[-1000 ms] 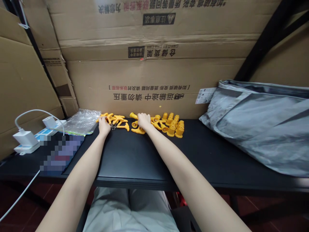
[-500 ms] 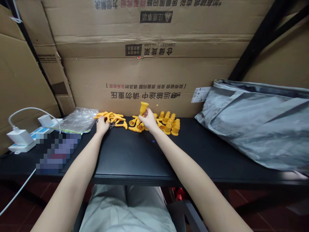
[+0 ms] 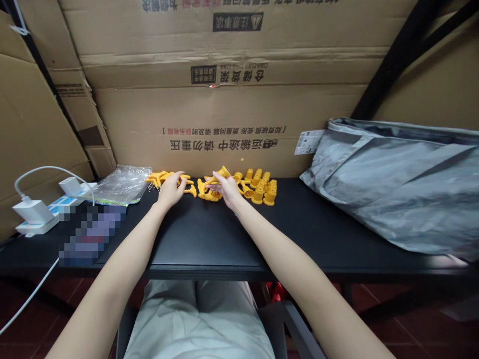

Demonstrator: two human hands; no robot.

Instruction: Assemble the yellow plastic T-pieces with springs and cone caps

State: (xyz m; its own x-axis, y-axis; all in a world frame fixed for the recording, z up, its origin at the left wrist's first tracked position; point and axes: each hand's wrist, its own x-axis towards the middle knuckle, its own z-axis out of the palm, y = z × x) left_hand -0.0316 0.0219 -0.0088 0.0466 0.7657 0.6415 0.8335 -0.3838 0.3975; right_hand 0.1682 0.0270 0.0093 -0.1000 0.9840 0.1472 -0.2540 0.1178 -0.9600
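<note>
My right hand (image 3: 226,189) is closed on a yellow funnel-shaped piece (image 3: 223,171), its wide mouth tilted up and to the right. Under and beside that hand lie several more yellow pieces (image 3: 206,196), some with bent handles, partly hidden by the fingers. My left hand (image 3: 171,189) rests over a pile of yellow T-handled pieces (image 3: 155,178), thumb and fingers apart; what its fingertips touch is partly hidden. Small metal chains (image 3: 152,188) show at the pile's left. Right of my right hand stand several yellow cup-shaped pieces (image 3: 257,195) in rows.
A clear plastic bag (image 3: 125,182) lies at the left, by a power strip (image 3: 37,227) with white chargers and a pixelated flat item (image 3: 92,234). A grey fabric bag (image 3: 389,184) fills the right side. Cardboard (image 3: 224,109) stands behind the black table (image 3: 205,244).
My right hand has lowered the funnel-shaped piece and tipped it from upright to slanting. My left hand has shifted right across the T-handled pieces and its fingers have spread.
</note>
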